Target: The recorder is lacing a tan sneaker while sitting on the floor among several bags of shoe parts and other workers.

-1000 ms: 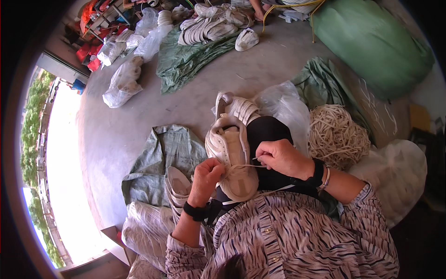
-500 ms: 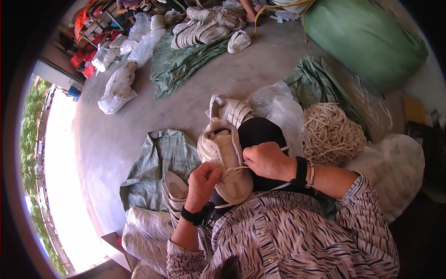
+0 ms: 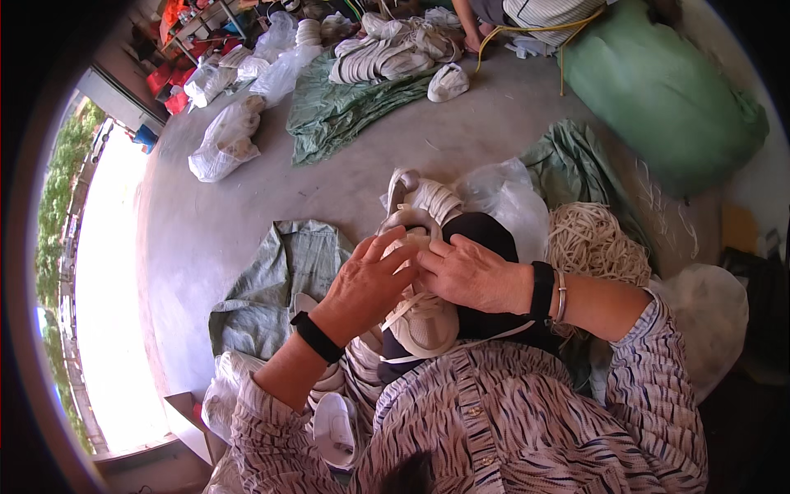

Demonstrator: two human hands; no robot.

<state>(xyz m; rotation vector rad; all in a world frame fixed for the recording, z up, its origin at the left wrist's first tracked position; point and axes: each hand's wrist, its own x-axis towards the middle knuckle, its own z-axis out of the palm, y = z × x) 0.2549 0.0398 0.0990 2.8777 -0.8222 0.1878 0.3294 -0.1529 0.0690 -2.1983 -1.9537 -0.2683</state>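
A cream sneaker point(image 3: 428, 329) rests in my lap, toe toward me, with a pale shoelace point(image 3: 502, 333) trailing across my dark trousers. My left hand point(image 3: 370, 276) reaches over its lacing area from the left, fingers bent and closed on the upper. Opposite it, my right hand point(image 3: 469, 276) has its fingers curled against the same part, fingertips nearly meeting the left ones. Any lace between the fingertips is hidden. Beyond the sneaker's heel lies a nested row of similar cream shoes point(image 3: 436, 198).
A heap of pale laces point(image 3: 597, 247) lies to my right, near a clear plastic bag point(image 3: 502, 198). A white shoe point(image 3: 336, 428) is by my left elbow. Green sheeting point(image 3: 280, 280) lies left. Farther off are piled shoes point(image 3: 395, 58), a big green sack point(image 3: 658, 90) and another person's hand point(image 3: 473, 39).
Both hands have moved up the sneaker from near the toe to higher on the lacing. My left hand now covers more of the upper. The view has shifted slightly.
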